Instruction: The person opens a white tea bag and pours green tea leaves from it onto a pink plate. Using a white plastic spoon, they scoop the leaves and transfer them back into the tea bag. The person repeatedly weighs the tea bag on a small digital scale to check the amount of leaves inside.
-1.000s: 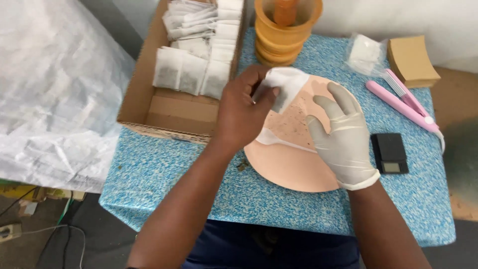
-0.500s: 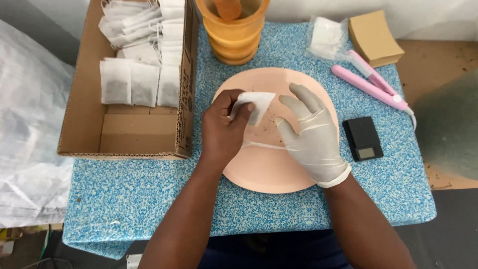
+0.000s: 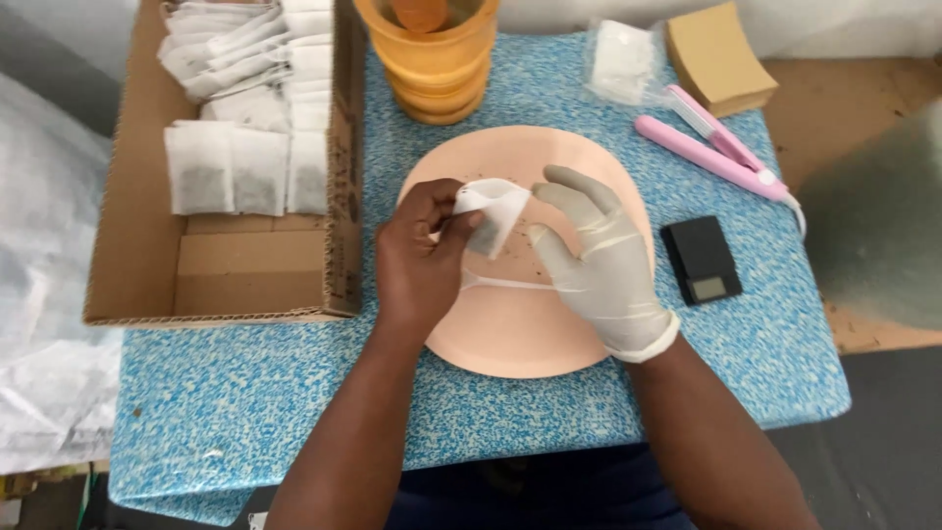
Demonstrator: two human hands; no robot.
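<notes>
My bare left hand (image 3: 420, 263) pinches a small white filter bag (image 3: 494, 209) with dark contents, holding it open over a round peach plate (image 3: 510, 329). My right hand (image 3: 597, 257), in a whitish glove, rests on the plate with its fingers spread, the fingertips touching the bag's right side. A thin white string runs across the plate between the two hands. Dark specks lie scattered on the plate near the bag.
A cardboard box (image 3: 255, 270) with several filled white bags stands at the left. An orange mortar (image 3: 435, 54) is behind the plate. At the right lie a pink heat sealer (image 3: 716, 157), a small black scale (image 3: 701, 260), a brown paper stack (image 3: 716, 57) and a clear packet (image 3: 621, 61).
The view has shifted so the table sits lower and more centred. My left hand has lifted and opened the white bag; the gloved right hand stays on the plate.
</notes>
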